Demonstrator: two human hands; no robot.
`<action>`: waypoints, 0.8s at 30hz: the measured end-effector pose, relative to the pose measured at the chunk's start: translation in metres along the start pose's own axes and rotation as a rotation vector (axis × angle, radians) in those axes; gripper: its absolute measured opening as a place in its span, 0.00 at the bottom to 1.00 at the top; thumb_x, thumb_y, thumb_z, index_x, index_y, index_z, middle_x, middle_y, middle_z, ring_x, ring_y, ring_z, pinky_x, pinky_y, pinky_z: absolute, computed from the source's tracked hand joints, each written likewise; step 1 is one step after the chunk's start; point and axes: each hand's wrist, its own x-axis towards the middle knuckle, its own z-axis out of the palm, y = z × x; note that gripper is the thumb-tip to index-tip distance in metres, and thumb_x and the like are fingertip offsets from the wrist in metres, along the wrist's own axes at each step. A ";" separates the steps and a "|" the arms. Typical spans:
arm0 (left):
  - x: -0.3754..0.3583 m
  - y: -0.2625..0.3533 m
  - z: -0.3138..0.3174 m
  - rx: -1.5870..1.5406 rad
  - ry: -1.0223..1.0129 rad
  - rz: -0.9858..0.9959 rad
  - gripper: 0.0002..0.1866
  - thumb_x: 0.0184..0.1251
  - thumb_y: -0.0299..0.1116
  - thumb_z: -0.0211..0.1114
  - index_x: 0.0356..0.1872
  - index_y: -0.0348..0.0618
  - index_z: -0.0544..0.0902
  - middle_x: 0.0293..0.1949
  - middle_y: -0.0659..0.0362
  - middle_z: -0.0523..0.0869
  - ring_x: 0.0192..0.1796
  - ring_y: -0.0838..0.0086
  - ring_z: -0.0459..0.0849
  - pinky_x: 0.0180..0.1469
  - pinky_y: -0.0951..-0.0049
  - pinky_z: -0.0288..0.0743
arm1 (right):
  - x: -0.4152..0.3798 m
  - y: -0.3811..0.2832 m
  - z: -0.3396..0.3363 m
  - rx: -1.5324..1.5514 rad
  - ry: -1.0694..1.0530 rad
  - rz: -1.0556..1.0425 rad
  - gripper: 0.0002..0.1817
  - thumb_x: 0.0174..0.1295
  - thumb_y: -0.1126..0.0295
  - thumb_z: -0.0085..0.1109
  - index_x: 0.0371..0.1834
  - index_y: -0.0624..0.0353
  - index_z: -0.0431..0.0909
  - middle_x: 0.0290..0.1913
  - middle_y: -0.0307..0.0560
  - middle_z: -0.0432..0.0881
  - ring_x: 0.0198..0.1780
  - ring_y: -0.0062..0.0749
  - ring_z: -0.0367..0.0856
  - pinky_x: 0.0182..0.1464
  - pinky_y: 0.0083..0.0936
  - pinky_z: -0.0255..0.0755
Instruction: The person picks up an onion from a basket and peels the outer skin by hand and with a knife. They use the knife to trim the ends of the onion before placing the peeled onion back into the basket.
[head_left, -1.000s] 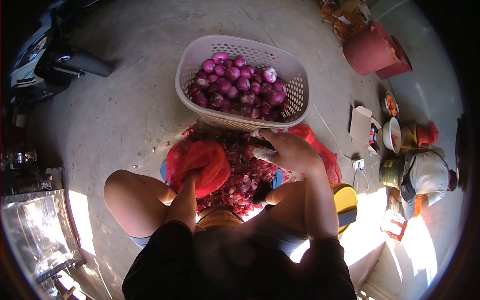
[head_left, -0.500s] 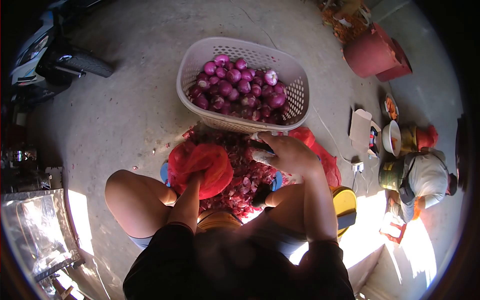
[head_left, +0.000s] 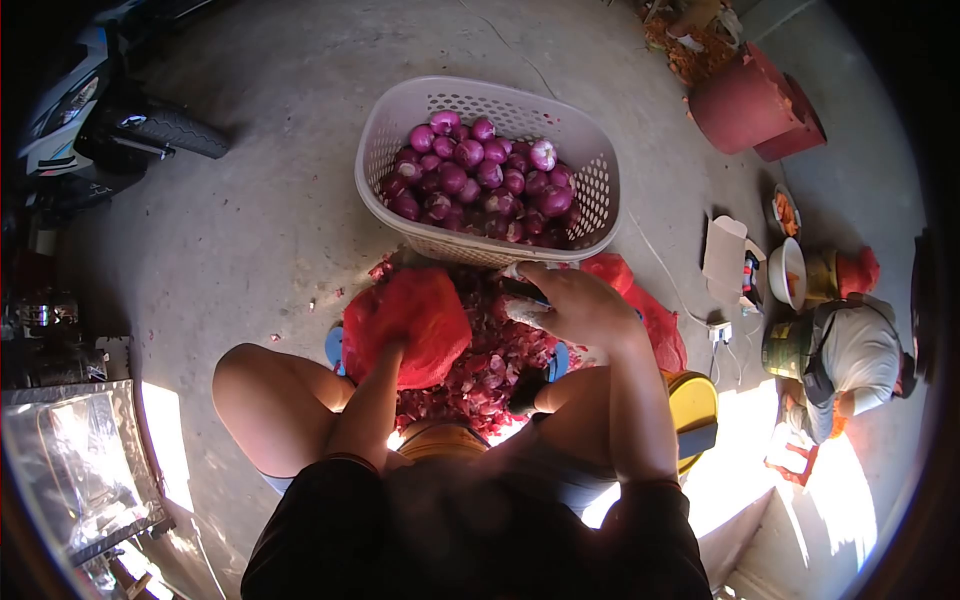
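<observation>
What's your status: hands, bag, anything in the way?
Left forearm into red bag, hand hidden. Right grip on dark object. Peels below, basket ahead.

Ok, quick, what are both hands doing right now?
Left hand: fingers hidden in red mesh bag, grip unclear.
Right hand: holding slim black object.

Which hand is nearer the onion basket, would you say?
Right. The right hand is just this side of the basket; the left hand is farther back, at the red bag.
</observation>
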 end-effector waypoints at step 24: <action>-0.101 0.081 -0.279 -2.012 -0.577 0.092 0.18 0.71 0.45 0.47 0.48 0.41 0.75 0.41 0.53 0.82 0.41 0.66 0.84 0.35 0.69 0.76 | 0.005 -0.002 0.007 0.015 0.244 -0.267 0.28 0.60 0.63 0.58 0.63 0.60 0.64 0.38 0.62 0.80 0.40 0.53 0.80 0.41 0.40 0.72</action>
